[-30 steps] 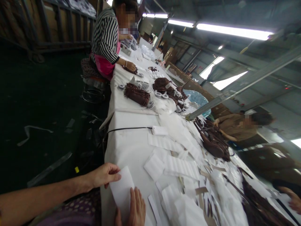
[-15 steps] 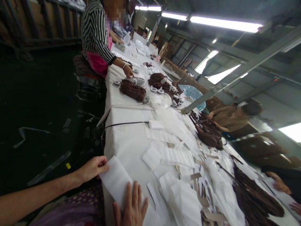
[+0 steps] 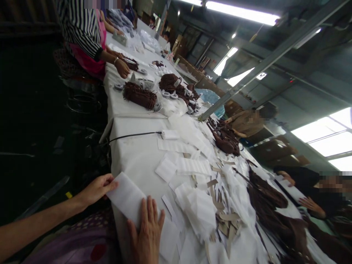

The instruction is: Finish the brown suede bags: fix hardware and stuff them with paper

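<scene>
A white foam sheet lies at the near edge of the white-covered table, one corner reaching past the edge. My left hand pinches that corner between thumb and fingers. Flat on the sheet's right end rests my right hand, fingers spread and holding nothing. Another white sheet lies just right of my right hand, partly covered by it. More loose foam pieces are heaped farther right, together with beige strips.
A white power socket with a black cord sits mid-table. Brown fringed bundles and brown bags lie farther off. A co-worker in a striped sleeve sits at far left; others work along the right side. A metal post slants up from the table.
My view has swung right, so the scene sits farther left. Both hands keep their places on the foam sheet. The striped-sleeved co-worker's hand has drawn back from the grey-white object.
</scene>
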`<act>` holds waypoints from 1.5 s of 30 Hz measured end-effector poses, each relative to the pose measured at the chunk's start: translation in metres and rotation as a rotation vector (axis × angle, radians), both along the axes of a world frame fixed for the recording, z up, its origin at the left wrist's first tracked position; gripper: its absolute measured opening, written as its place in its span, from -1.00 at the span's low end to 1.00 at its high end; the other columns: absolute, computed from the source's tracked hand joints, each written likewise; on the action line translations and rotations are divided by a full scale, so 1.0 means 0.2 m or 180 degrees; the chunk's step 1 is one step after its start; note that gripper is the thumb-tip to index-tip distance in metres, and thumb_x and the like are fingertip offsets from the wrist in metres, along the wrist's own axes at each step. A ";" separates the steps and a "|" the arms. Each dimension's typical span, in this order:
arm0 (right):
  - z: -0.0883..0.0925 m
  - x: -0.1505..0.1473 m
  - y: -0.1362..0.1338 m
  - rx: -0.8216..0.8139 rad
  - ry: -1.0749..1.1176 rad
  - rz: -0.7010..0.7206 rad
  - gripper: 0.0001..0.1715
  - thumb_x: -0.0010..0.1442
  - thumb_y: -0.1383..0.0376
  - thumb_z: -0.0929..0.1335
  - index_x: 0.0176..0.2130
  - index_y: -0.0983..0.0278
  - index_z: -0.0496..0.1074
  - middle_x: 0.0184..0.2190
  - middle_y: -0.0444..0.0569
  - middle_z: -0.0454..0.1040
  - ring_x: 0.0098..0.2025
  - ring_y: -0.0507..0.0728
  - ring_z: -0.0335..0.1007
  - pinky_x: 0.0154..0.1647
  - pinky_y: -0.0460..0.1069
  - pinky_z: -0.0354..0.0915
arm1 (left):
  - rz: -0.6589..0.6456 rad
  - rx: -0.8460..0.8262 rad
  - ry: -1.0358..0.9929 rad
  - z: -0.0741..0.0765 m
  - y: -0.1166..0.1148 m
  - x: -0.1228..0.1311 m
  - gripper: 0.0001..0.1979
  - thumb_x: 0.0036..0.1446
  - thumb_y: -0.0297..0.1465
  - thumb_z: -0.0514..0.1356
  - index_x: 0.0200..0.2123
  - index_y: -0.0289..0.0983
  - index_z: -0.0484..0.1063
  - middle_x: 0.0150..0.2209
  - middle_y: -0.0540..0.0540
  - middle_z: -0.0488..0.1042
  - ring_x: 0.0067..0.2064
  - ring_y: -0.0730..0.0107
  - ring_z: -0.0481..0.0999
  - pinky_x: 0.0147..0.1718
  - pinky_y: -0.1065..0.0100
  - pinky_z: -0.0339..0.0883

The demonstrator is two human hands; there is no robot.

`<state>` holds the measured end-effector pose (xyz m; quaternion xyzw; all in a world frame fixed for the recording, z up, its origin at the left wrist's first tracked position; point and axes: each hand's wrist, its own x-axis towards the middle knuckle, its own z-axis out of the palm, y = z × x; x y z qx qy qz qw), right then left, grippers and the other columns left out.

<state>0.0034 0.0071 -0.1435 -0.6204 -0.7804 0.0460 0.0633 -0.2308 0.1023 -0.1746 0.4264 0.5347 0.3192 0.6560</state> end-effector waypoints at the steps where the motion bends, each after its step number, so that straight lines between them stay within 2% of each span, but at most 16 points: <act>1: 0.00 0.00 0.00 0.0057 0.0037 -0.0030 -0.24 0.28 0.06 0.23 0.33 0.20 -0.07 0.30 0.10 0.12 0.30 0.37 0.05 0.16 0.50 0.07 | 0.0006 0.0030 -0.0043 0.01 0.00 0.01 -0.54 -0.06 0.04 0.25 -0.40 -0.25 0.30 -0.50 0.06 0.33 -0.44 0.37 0.34 -0.56 0.44 0.18; 5: -0.04 0.00 -0.01 0.0162 0.0134 -0.0037 -0.22 0.26 0.05 0.25 0.33 0.20 -0.06 0.28 0.13 0.15 0.29 0.38 0.08 0.17 0.49 0.07 | -0.0265 -0.0041 -0.0506 0.07 0.00 0.04 -0.50 -0.03 0.02 0.26 -0.23 -0.28 0.38 -0.42 0.00 0.42 -0.41 0.34 0.39 -0.55 0.44 0.19; 9: -0.07 0.05 0.00 0.0192 0.0529 -0.0101 -0.18 0.27 0.05 0.24 0.35 0.23 -0.15 0.28 0.17 0.16 0.28 0.36 0.11 0.18 0.48 0.06 | -0.0514 0.0290 -0.0817 0.12 0.02 0.05 -0.53 -0.06 -0.03 0.31 -0.28 -0.32 0.44 -0.36 -0.06 0.48 -0.32 0.27 0.44 -0.37 0.39 0.28; 13: 0.03 0.07 0.08 0.0159 0.1236 -0.0501 -0.32 0.30 0.09 0.20 0.30 0.30 0.02 0.26 0.17 0.20 0.27 0.30 0.14 0.20 0.35 0.15 | -0.0818 0.0395 -0.1054 0.20 0.02 0.04 -0.59 0.02 -0.10 0.30 -0.22 -0.31 0.45 -0.29 -0.09 0.51 -0.24 0.22 0.47 -0.24 0.32 0.32; 15: 0.12 0.05 0.12 -0.0038 0.1658 -0.0581 -0.39 0.28 0.09 0.22 0.22 0.34 0.21 0.16 0.18 0.35 0.18 0.25 0.28 0.15 0.21 0.25 | -0.0843 0.0365 -0.1160 0.22 0.00 0.04 -0.60 0.05 -0.12 0.28 -0.19 -0.31 0.44 -0.28 -0.09 0.52 -0.23 0.21 0.48 -0.24 0.31 0.33; 18: 0.24 0.01 0.15 -0.0477 0.2211 -0.0584 -0.57 0.26 0.10 0.24 -0.04 0.30 0.48 -0.15 0.07 0.57 -0.13 0.16 0.50 -0.10 0.00 0.38 | -0.0816 0.0348 -0.1200 0.23 -0.01 0.03 -0.60 0.06 -0.11 0.28 -0.18 -0.31 0.44 -0.29 -0.10 0.52 -0.24 0.20 0.48 -0.25 0.31 0.34; 21: 0.29 -0.03 0.14 -0.0811 0.2505 -0.0636 -0.62 0.24 0.09 0.26 -0.26 0.27 0.55 -0.36 -0.03 0.59 -0.31 0.12 0.50 -0.32 -0.06 0.35 | -0.0773 0.0392 -0.1076 0.21 -0.02 0.02 -0.60 0.03 -0.10 0.29 -0.23 -0.31 0.46 -0.29 -0.10 0.52 -0.27 0.22 0.48 -0.26 0.32 0.34; 26: 0.27 -0.06 0.10 -0.0634 0.2495 -0.0780 -0.67 0.19 0.13 0.29 -0.26 0.28 0.55 -0.43 -0.06 0.58 -0.39 0.11 0.46 -0.40 -0.08 0.27 | -0.0802 0.0430 -0.1056 0.22 -0.05 0.02 -0.61 0.01 -0.09 0.30 -0.26 -0.31 0.47 -0.28 -0.10 0.53 -0.27 0.24 0.47 -0.27 0.33 0.35; 29: 0.24 -0.05 0.08 -0.0458 0.2393 -0.0834 -0.69 0.17 0.16 0.29 -0.38 0.27 0.55 -0.55 -0.11 0.51 -0.49 0.08 0.38 -0.50 -0.09 0.18 | -0.0872 0.0445 -0.1030 0.23 -0.08 0.04 -0.59 -0.02 -0.07 0.31 -0.27 -0.31 0.47 -0.28 -0.11 0.53 -0.25 0.20 0.48 -0.26 0.31 0.36; 34: 0.25 -0.06 0.05 -0.0434 0.2367 -0.0846 -0.68 0.17 0.18 0.27 -0.45 0.28 0.50 -0.58 -0.13 0.45 -0.51 0.05 0.32 -0.52 -0.10 0.13 | -0.0965 0.0587 -0.0683 0.21 -0.10 0.05 -0.54 0.03 -0.04 0.24 -0.19 -0.31 0.44 -0.24 -0.15 0.54 -0.19 0.11 0.51 -0.20 0.24 0.38; 36: 0.26 -0.07 0.03 -0.0418 0.2175 -0.0797 -0.68 0.19 0.19 0.25 -0.44 0.28 0.49 -0.57 -0.12 0.45 -0.50 0.06 0.33 -0.51 -0.10 0.13 | -0.0688 0.0943 -0.0148 0.24 -0.09 0.03 -0.50 0.05 -0.05 0.23 -0.08 -0.30 0.40 -0.11 -0.20 0.52 -0.07 0.04 0.48 -0.09 0.18 0.34; 39: 0.26 -0.08 0.00 -0.0208 0.1862 -0.0676 -0.71 0.20 0.22 0.25 -0.43 0.26 0.48 -0.55 -0.10 0.48 -0.49 0.06 0.36 -0.49 -0.09 0.13 | -0.0415 0.2184 0.0906 0.35 -0.08 0.02 -0.41 0.07 -0.11 0.24 0.13 -0.21 0.28 0.14 -0.22 0.36 0.18 0.00 0.28 0.17 0.09 0.08; 40: 0.25 -0.09 -0.01 -0.0128 0.1769 -0.0602 -0.71 0.21 0.22 0.24 -0.43 0.26 0.47 -0.54 -0.10 0.48 -0.49 0.06 0.37 -0.49 -0.09 0.13 | -0.0598 0.2666 0.1160 0.39 -0.08 0.04 -0.41 0.08 -0.14 0.24 0.16 -0.18 0.26 0.17 -0.20 0.34 0.20 0.01 0.24 0.22 0.05 -0.03; 42: 0.23 -0.10 -0.02 0.0010 0.1575 -0.0404 -0.70 0.23 0.23 0.22 -0.43 0.24 0.45 -0.53 -0.09 0.47 -0.48 0.07 0.37 -0.47 -0.08 0.13 | -0.1373 0.3440 0.1459 0.46 -0.10 0.08 -0.53 0.09 -0.23 0.23 0.08 -0.17 0.35 0.05 -0.17 0.46 0.11 0.02 0.35 0.24 -0.03 -0.11; 44: 0.21 -0.11 -0.04 0.0171 0.1386 -0.0264 -0.68 0.26 0.24 0.19 -0.41 0.23 0.44 -0.51 -0.08 0.45 -0.45 0.08 0.38 -0.43 -0.06 0.14 | -0.2087 0.3780 0.1758 0.46 -0.13 0.15 -0.76 0.06 -0.33 0.22 -0.17 -0.22 0.50 -0.27 -0.16 0.58 -0.18 0.08 0.52 0.10 0.00 0.15; 45: 0.19 -0.11 -0.05 0.0255 0.1311 -0.0239 -0.66 0.28 0.25 0.17 -0.40 0.22 0.44 -0.50 -0.07 0.45 -0.44 0.09 0.38 -0.41 -0.05 0.14 | -0.2289 0.3813 0.1959 0.45 -0.14 0.19 -0.85 0.03 -0.36 0.22 -0.30 -0.25 0.51 -0.42 -0.15 0.57 -0.34 0.12 0.53 -0.06 0.07 0.30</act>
